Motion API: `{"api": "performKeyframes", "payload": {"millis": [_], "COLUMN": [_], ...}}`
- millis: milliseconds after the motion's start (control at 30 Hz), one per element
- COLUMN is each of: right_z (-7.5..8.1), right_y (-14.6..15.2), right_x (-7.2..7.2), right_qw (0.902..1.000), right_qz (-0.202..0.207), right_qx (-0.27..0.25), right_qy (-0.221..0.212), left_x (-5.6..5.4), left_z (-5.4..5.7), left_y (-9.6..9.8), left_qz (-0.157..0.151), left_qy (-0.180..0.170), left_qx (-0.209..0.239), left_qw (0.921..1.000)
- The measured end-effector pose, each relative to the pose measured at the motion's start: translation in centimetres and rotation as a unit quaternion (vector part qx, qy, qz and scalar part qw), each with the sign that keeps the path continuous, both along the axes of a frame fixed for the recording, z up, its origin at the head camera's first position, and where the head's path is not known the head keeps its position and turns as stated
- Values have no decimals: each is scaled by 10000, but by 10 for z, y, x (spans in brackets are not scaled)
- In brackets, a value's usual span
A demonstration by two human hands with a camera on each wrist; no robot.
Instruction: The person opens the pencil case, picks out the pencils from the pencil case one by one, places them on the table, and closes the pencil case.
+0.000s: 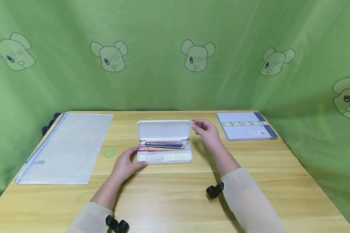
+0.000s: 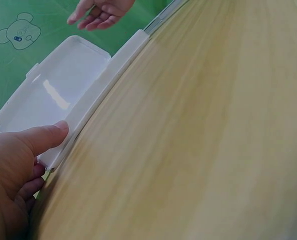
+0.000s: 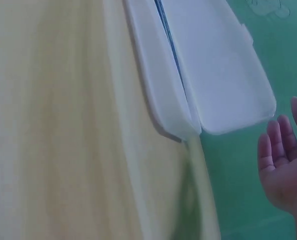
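Note:
A white pencil case (image 1: 164, 158) lies on the table with its lid (image 1: 164, 130) raised. Several pencils (image 1: 163, 146) lie side by side in its rear part. My left hand (image 1: 124, 165) grips the left end of the case, thumb at the front edge and fingers at the side; the left wrist view shows the thumb (image 2: 51, 137) on the rim. My right hand (image 1: 207, 134) hovers beside the right edge of the lid, apart from it and holding nothing. In the right wrist view its fingers (image 3: 274, 145) are loosely bent near the lid's corner.
At the left lies a translucent zip pouch (image 1: 67, 149). A light green ring (image 1: 109, 152) sits between pouch and case. Back right, a blue-grey notebook (image 1: 245, 129) with a patterned band lies flat. A green curtain (image 1: 154, 87) hangs behind the wooden table (image 1: 169, 197).

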State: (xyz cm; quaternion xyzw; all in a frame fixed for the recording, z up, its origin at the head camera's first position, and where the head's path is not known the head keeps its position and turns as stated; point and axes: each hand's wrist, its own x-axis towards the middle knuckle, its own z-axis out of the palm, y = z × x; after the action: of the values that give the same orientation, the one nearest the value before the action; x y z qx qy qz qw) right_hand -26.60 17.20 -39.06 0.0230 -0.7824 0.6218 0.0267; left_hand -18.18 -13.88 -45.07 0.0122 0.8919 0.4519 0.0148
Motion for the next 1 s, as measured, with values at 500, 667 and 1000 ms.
{"api": "performKeyframes", "payload": {"millis": [500,667,1000], "right_z": [-20,-20,-19], "right_y": [-35,-42,-51], "right_x": [13,11,7], "right_qw": [9566,9236,8910], "right_qz": [1436,1723,1840], "right_qx": [2533,3415,4133], "right_qy": [149,267,369], "left_x": [0,0,0], "left_z": [1,1,2], "left_y": [0,0,0], "left_qz": [26,32,-12], "left_qy": [29,51,70], "left_qx": [1,-14,25], "left_qw": [10000,10000,10000]}}
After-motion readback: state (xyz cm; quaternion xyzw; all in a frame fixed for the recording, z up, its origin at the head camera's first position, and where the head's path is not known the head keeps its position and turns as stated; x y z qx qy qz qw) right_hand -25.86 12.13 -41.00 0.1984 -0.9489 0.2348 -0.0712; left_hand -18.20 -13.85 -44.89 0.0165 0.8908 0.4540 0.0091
